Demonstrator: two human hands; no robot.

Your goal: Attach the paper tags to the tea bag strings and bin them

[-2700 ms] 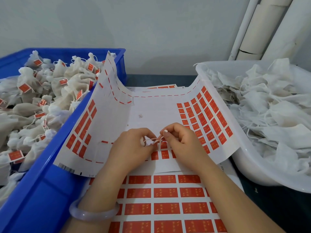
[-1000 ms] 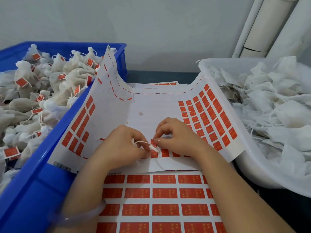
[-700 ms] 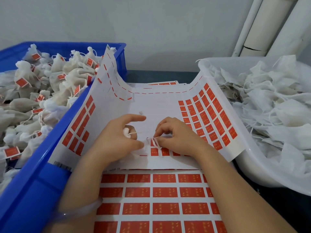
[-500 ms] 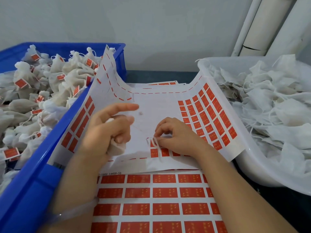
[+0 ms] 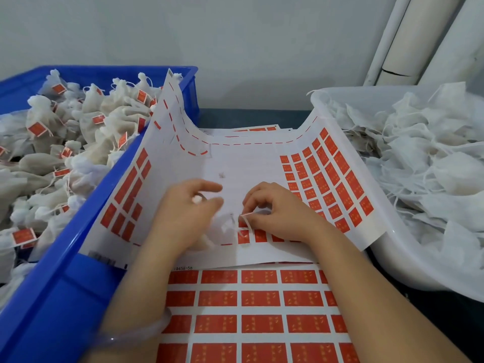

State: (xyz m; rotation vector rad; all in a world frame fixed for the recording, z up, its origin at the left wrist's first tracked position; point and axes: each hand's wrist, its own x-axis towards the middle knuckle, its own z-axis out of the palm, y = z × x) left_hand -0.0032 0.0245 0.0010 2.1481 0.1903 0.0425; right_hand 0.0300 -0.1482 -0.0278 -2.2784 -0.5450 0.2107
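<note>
My left hand (image 5: 183,216) is curled around a small white tea bag (image 5: 205,244), which is mostly hidden under the palm and blurred. Its white string (image 5: 246,222) runs right to my right hand (image 5: 280,213). That hand's fingertips pinch the string against a red paper tag (image 5: 243,223) at the lower row of the curved sticker sheet (image 5: 246,163). The blue bin (image 5: 65,271) on the left holds several tea bags with red tags (image 5: 97,119). The white basin (image 5: 392,260) on the right holds several untagged bags (image 5: 424,158).
A second sheet of larger red stickers (image 5: 262,323) lies flat under my forearms. The curved sheet's edges lean on the bin and the basin. A clear bangle (image 5: 125,336) is on my left wrist. White pipes (image 5: 408,40) stand at the back right, against a grey wall.
My left hand lifted the tea bag up and left, then came back down toward the sheet beside my right hand. My right hand stayed on the tag and string.
</note>
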